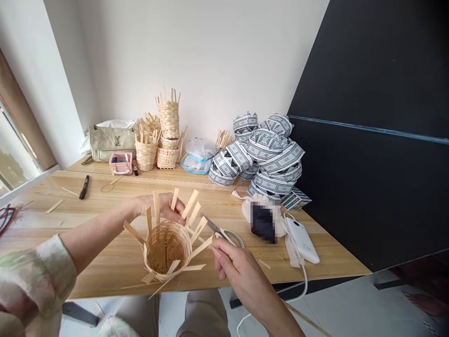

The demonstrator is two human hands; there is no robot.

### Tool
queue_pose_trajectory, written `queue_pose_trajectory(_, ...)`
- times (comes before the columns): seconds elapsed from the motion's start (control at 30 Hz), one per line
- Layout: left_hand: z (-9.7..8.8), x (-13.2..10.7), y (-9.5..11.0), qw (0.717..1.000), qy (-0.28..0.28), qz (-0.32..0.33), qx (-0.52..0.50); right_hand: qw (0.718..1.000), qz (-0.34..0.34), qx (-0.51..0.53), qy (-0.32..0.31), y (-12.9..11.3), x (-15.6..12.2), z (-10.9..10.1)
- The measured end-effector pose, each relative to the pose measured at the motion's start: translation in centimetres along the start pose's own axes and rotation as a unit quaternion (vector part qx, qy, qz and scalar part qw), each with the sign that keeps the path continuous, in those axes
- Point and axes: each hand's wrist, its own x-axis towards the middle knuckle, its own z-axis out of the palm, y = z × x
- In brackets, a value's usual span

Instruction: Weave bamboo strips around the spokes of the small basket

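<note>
A small round woven basket point(167, 248) stands near the table's front edge, its open top facing me. Pale upright strips point(190, 204) stick up and splay outward all around its rim. My left hand point(170, 208) reaches round the far side and grips the basket there, fingers partly hidden behind the strips. On the right side, my right hand point(231, 256) is closed in a pinch on a thin weaving strip point(198, 238) that leads to the rim. A long strip point(308, 320) trails below my right wrist. Scissors point(224, 231) lie just behind my right hand.
Finished and part-woven baskets point(169, 119) are stacked at the back, beside a beige handbag point(111, 142) and pink box point(121, 164). Patterned rolled bands point(270, 152) are heaped right. A white power bank point(302, 238) with cable lies front right; a black marker point(84, 187) lies left.
</note>
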Motion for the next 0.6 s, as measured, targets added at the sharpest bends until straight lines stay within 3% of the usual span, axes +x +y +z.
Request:
queue_pose_trajectory(0.13,0.0,0.3,0.0,0.999,-0.051,-0.013,0.013,0.997,-0.006,-0.062,0.052,0.0,0.1,1.1)
queue_pose_trajectory(0.4,0.3,0.7,0.0,0.998,-0.058,-0.02,0.004,0.955,-0.014,-0.272,0.115,0.1,0.2,2.5)
queue_pose_trajectory(0.6,0.7,0.8,-0.1,0.997,-0.063,-0.028,-0.018,0.944,-0.013,-0.312,0.106,-0.2,0.4,2.0)
